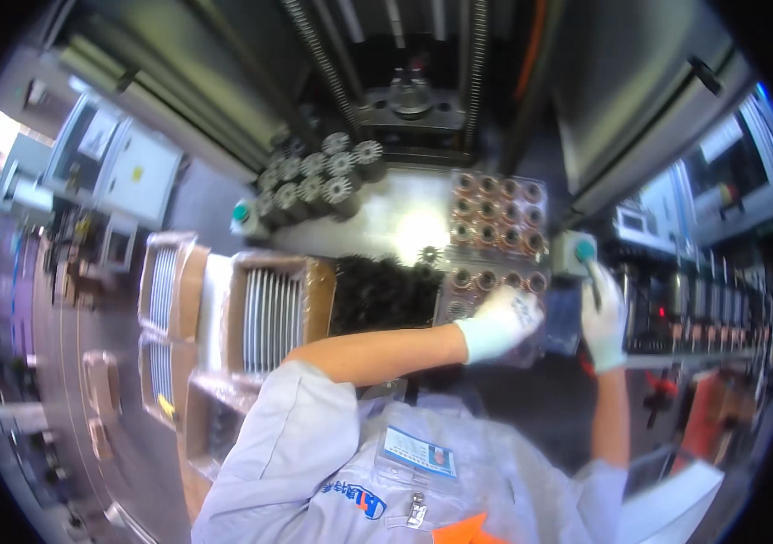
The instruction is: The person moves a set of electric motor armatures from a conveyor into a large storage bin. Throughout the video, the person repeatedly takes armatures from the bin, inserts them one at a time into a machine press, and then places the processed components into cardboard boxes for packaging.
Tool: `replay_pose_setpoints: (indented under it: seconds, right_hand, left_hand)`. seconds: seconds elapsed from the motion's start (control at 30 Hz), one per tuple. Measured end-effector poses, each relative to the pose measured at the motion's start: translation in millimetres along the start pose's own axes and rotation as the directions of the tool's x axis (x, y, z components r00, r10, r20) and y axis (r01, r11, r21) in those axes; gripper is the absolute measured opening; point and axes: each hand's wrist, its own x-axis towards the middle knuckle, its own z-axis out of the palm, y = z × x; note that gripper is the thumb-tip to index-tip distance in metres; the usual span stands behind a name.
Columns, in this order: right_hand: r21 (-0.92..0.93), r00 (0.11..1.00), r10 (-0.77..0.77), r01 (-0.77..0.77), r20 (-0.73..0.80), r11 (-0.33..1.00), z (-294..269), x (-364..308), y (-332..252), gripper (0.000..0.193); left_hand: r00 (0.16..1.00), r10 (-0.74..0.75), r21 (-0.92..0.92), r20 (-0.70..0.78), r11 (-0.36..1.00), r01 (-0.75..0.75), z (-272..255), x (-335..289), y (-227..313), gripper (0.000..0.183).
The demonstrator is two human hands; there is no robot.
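Note:
My left hand [502, 324], in a white glove, reaches across to the near part of a clear tray [453, 311]. Its fingers are curled closed beside the copper-coloured ring parts [487, 280]; whatever they hold is hidden. Also gloved in white, my right hand [603, 319] is at a pale button box [567, 255], with a fingertip at its green button [585, 249]. A dark slender shape shows along the fingers of that hand, too small to name. Behind the near tray lies another tray of copper-coloured ring parts [488, 212].
Finned grey cylinders [311, 189] stand at the back left beside another green button [241, 213]. Dark finned parts [385, 295] lie nearer me. Cartons of pale plates [273, 313] sit at left. A machine fixture [410, 94] is at the back; racked parts [699, 313] stand right.

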Motion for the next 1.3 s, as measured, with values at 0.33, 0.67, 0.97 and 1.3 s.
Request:
replay_pose_setpoints:
  seconds: [0.33, 0.67, 0.97, 1.3]
  right_hand:
    - [0.338, 0.935, 0.151, -0.262, 0.321, 0.904, 31, -21, -3, 0.033]
    - [0.61, 0.904, -0.334, 0.109, 0.267, 0.784, 50, 3, -158, 0.03]
    - [0.908, -0.054, -0.997, 0.418, 0.064, 0.035, 182, -106, -494, 0.033]
    - [0.773, -0.839, -0.406, 0.514, 0.363, -0.371, 301, -213, -587, 0.029]
  left_hand:
    - [0.981, -0.01, -0.116, -0.192, 0.993, -0.012, 4, 13, -21, 0.022]
    - [0.759, -0.651, -0.998, -0.007, 0.048, 0.031, -89, -221, 58, 0.028]
    - [-0.167, -0.966, -0.863, -0.195, 0.089, 0.497, -34, -525, 190, 0.022]
    - [-0.124, -0.906, -0.712, -0.405, 0.227, 0.664, 38, -584, 258, 0.028]
